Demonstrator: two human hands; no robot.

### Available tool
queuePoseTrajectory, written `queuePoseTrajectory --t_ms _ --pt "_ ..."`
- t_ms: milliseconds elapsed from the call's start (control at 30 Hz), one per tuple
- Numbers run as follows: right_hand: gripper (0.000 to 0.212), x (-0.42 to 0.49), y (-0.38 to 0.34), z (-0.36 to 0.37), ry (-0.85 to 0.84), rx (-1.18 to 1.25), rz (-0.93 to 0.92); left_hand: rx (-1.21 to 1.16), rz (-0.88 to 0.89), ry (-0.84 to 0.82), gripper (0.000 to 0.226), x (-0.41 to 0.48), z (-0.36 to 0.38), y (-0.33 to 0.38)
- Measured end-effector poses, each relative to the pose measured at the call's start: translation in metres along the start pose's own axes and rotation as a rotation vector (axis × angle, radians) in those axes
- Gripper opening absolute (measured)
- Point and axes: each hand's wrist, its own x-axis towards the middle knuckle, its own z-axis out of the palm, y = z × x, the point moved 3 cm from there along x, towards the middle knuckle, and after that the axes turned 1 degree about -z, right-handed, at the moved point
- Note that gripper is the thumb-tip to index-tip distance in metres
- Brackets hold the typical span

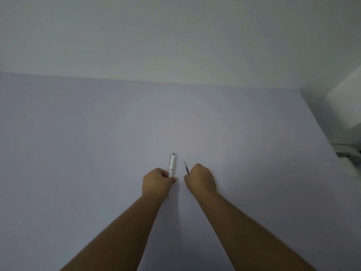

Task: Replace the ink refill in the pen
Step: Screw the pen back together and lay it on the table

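Note:
My left hand (pixel 156 181) is closed around the lower end of a white pen barrel (pixel 172 164), which points away from me with its grey clicker and clip at the far end. A short gap to its right, my right hand (pixel 201 178) is closed on a thin ink refill (pixel 186 167); only its dark upper stretch and fine tip stick out past my fingers. Pen and refill are apart and roughly parallel, both held just above the pale lilac table (pixel 97 143).
The table's far edge meets a white wall (pixel 175 36). Its right edge runs diagonally, with a white box-like object (pixel 343 106) and some pale clutter (pixel 349 157) beyond it.

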Motion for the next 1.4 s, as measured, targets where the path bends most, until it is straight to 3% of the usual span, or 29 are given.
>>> queuePoseTrajectory --t_ms 1400 --pt "0.021 0.002 0.0 0.008 0.014 0.166 -0.085 0.024 -0.039 0.016 0.028 0.018 0.012 -0.015"
